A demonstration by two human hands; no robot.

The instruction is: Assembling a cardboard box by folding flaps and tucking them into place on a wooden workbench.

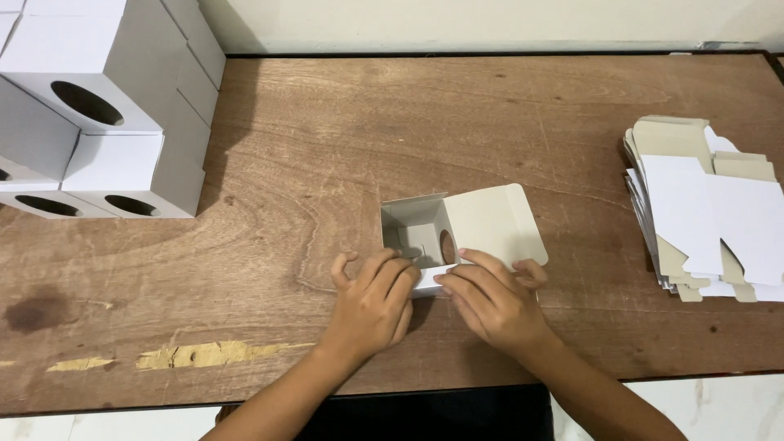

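**Inspector:** Report the fingers first.

**Assistant:** The fingers (390,273) of the left hand (371,306) are curled over the near wall of a small white cardboard box with an open top (416,233), tips pressing on its near edge. The right hand (490,302) lies just beside it, its fingers bent and pinching the same near edge where the white lid flap with rounded corners (494,224) joins the box. Both hands grasp the box; neither is released.

**Inspector:** Position of the box?

**Assistant:** It rests on the brown wooden bench (327,147), near the front edge and roughly central. Its opening faces up, and an oval hole shows in the inner right wall. The lid flap is folded out to the right and lies tilted.

**Inspector:** Surroundings?

**Assistant:** At the far left corner stands a stack of finished white cardboard boxes with oval holes (90,114), well apart from the hands. At the right edge lies a pile of flat, unfolded white and grey cardboard blanks (702,212), also well apart. A patch of scraped yellowish finish (204,354) marks the bench front, left of the left forearm, with a dark stain (37,310) further left.
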